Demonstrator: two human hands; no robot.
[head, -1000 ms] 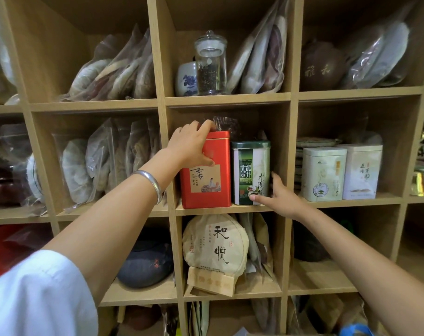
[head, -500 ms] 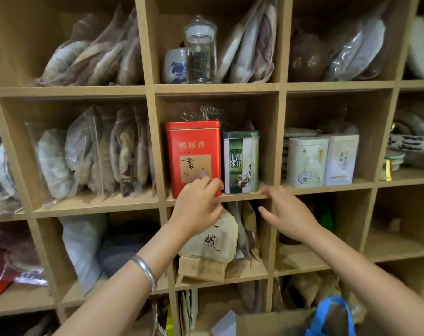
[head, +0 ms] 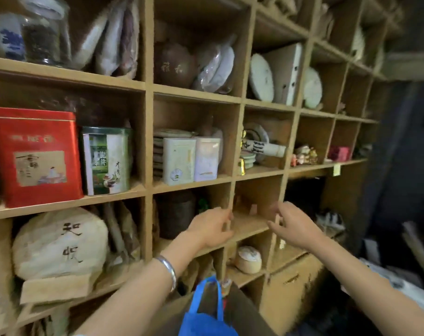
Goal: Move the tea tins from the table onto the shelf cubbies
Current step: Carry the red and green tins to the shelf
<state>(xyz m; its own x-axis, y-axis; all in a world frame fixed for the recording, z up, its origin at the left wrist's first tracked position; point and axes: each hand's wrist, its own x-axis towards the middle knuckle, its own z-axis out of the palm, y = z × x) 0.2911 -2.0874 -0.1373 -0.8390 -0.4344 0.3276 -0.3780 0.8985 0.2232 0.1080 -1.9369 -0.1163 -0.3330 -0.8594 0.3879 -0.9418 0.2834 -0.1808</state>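
Observation:
A red tea tin (head: pixel 35 156) and a green tea tin (head: pixel 106 161) stand side by side in one cubby at the left of the wooden shelf (head: pixel 148 141). Two pale tins (head: pixel 179 163) (head: pixel 207 158) stand in the cubby to their right. My left hand (head: pixel 212 227) hangs in front of the lower cubbies, fingers loosely curled, holding nothing. My right hand (head: pixel 294 225) is beside it, fingers relaxed and empty. Neither hand touches a tin. No table is in view.
Wrapped tea cakes (head: pixel 60 241), a glass jar (head: pixel 45 32), a dark pot (head: pixel 174 61) and small figurines (head: pixel 304 155) fill other cubbies. A blue bag handle (head: pixel 207 309) rises below my hands. A dark wall (head: pixel 404 141) lies at the right.
Both hands have left the red and green tins and dropped away from the shelf. My view has swung to the right, so the tins now sit at the left.

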